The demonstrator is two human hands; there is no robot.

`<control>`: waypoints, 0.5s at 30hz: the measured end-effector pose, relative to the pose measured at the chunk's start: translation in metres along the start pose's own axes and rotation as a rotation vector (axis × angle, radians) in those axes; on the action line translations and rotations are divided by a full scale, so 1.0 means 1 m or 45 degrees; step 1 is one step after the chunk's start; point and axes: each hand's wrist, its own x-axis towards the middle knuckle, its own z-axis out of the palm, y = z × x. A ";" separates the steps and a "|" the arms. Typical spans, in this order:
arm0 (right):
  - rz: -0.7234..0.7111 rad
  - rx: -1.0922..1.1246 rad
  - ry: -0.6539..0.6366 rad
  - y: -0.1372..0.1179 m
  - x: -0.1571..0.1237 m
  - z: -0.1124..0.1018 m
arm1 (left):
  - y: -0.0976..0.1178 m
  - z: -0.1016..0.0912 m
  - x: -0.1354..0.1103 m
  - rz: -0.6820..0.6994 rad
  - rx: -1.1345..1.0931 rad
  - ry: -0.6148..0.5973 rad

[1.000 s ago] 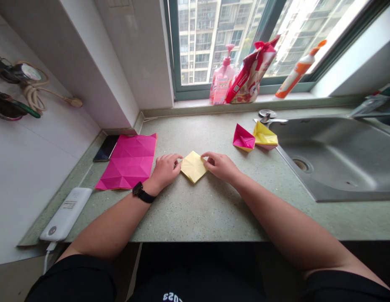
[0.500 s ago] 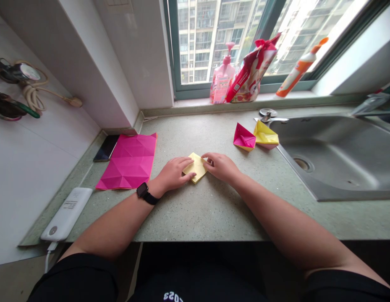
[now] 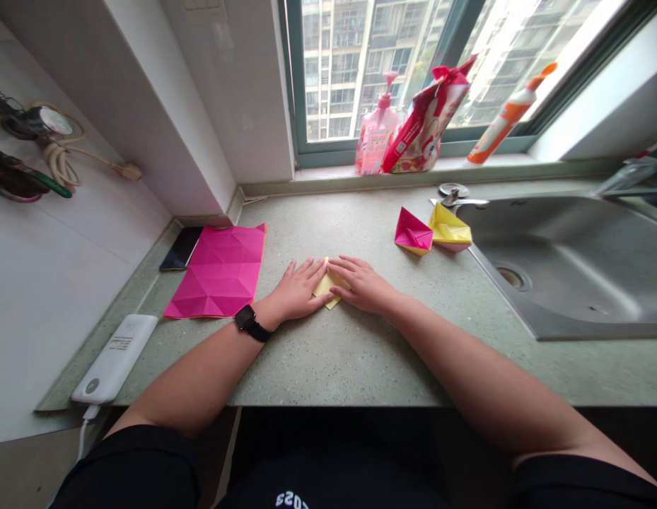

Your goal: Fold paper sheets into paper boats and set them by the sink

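Observation:
A small folded piece of yellow paper (image 3: 326, 284) lies on the speckled countertop, one corner pointing toward me. My left hand (image 3: 298, 290) rests flat over its left side, fingers stretched out. From the other side my right hand (image 3: 363, 284) presses on the paper with its fingers extended. The two hands nearly meet at the top corner and hide much of the paper. Left of them lies a creased pink sheet (image 3: 222, 268). To the right sit a pink folded paper boat shape (image 3: 411, 233) and a yellow one (image 3: 449, 227).
A black phone (image 3: 180, 249) is partly under the pink sheet. A white power bank (image 3: 116, 358) with a cable lies at the left. A steel sink (image 3: 588, 268) takes up the right. On the windowsill stand a pump bottle (image 3: 375, 141), a red bag (image 3: 426, 131) and an orange-white bottle (image 3: 506, 124).
Both hands have moved inward and flattened over the yellow paper. More of it is covered now, and the right hand has shifted from its right edge onto its surface.

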 end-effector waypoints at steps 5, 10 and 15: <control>0.015 -0.066 -0.105 0.000 -0.001 0.008 | -0.001 0.002 0.000 -0.003 0.043 -0.028; 0.034 -0.138 -0.136 -0.002 0.001 0.012 | -0.002 0.002 0.000 -0.008 0.077 -0.089; 0.053 -0.163 -0.150 -0.004 0.006 0.014 | -0.005 0.003 0.001 -0.007 0.083 -0.082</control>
